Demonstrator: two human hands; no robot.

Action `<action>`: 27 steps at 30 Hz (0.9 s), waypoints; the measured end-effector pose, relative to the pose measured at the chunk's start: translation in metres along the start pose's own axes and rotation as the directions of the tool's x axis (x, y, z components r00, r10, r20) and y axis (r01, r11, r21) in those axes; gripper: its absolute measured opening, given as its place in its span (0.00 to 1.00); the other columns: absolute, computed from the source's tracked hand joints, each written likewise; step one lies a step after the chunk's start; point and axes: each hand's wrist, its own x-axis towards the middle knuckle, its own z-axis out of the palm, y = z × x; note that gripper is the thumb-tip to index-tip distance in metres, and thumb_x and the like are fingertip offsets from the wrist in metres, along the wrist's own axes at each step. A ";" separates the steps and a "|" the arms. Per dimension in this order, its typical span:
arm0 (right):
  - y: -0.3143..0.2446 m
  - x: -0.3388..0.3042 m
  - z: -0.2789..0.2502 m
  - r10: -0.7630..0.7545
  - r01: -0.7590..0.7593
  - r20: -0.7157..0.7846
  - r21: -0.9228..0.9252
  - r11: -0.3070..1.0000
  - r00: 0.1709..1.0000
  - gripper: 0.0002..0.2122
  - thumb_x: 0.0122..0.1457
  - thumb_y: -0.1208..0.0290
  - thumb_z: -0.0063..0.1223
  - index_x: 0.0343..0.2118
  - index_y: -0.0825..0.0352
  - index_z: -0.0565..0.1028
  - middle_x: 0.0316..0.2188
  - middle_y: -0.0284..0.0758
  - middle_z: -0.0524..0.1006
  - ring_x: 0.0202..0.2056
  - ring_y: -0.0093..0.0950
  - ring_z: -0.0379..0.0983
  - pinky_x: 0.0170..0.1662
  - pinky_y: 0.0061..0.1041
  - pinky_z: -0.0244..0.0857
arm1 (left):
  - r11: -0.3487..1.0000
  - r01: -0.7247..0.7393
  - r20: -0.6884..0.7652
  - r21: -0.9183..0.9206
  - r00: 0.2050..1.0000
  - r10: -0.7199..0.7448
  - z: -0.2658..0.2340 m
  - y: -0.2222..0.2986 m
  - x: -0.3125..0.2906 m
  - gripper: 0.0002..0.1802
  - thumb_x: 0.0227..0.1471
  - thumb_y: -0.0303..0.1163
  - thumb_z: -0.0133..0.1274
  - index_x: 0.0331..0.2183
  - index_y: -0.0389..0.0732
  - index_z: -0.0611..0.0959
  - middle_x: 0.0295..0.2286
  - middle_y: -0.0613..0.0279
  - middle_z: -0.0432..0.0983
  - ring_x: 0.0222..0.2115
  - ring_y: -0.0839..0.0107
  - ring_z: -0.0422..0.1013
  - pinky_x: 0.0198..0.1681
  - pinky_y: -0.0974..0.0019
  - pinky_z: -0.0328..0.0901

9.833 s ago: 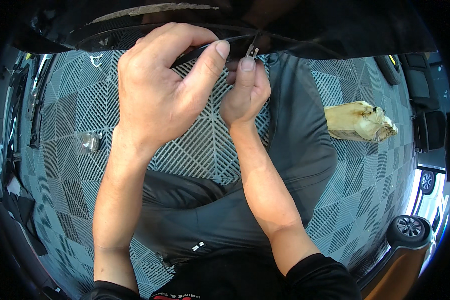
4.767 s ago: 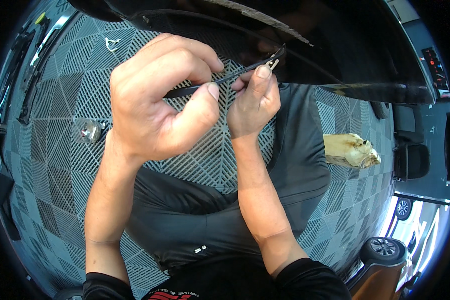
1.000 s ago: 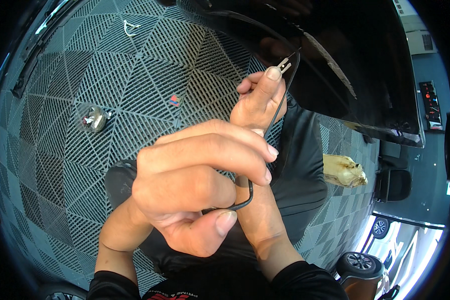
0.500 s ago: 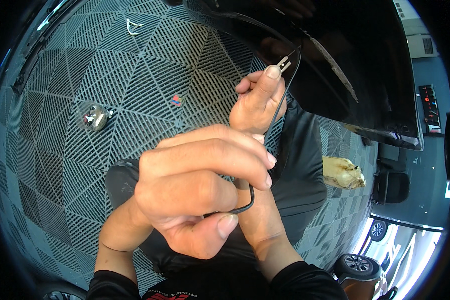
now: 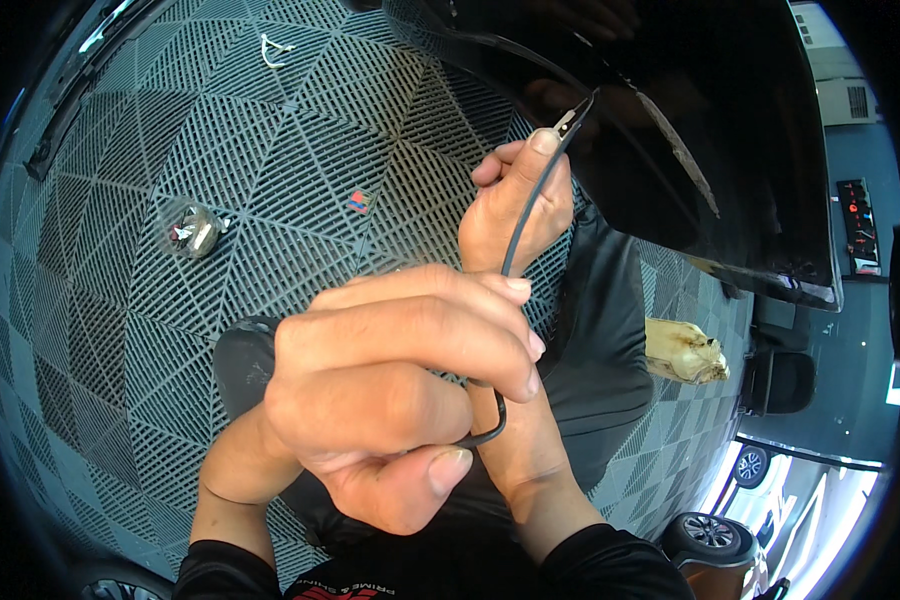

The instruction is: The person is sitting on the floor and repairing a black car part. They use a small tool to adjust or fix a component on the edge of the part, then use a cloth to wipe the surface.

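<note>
My left hand (image 5: 390, 390) is closed in front of me, its thumb and curled fingers gripping a thin black cable (image 5: 520, 228). A bend of the cable shows below the fingers. From there it runs up across my right hand (image 5: 518, 205) towards the lower edge of a glossy black vehicle panel (image 5: 740, 130). My right hand, farther off, is closed with its thumb pressed on a small slim tool (image 5: 567, 122) with pale metal and black parts. The tool's tip points up at the panel, close beside the cable; whether they touch I cannot tell.
Grey slatted tiles (image 5: 300, 170) cover the floor. On them lie a clear bag of small parts (image 5: 192, 230), a small coloured packet (image 5: 360, 202) and a white strip (image 5: 272, 50). A yellowish, stained object (image 5: 685, 350) lies right of my leg. A dark chair (image 5: 785, 382) stands beyond.
The cable has shifted left and now crosses over my right hand and beside the tool. My left hand has dropped slightly towards me. The tool has tilted a little.
</note>
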 end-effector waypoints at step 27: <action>-0.014 -0.008 0.010 0.038 -0.035 0.022 -0.129 0.991 0.999 0.21 0.75 0.60 0.43 0.26 0.69 0.72 0.16 0.33 0.75 0.19 0.23 0.72 0.25 0.25 0.66 | 1.000 0.005 -0.040 0.002 0.999 -0.005 -0.009 0.009 -0.007 0.12 0.56 0.35 0.57 0.25 0.40 0.76 0.33 0.45 0.81 0.35 0.52 0.80 0.54 0.43 0.72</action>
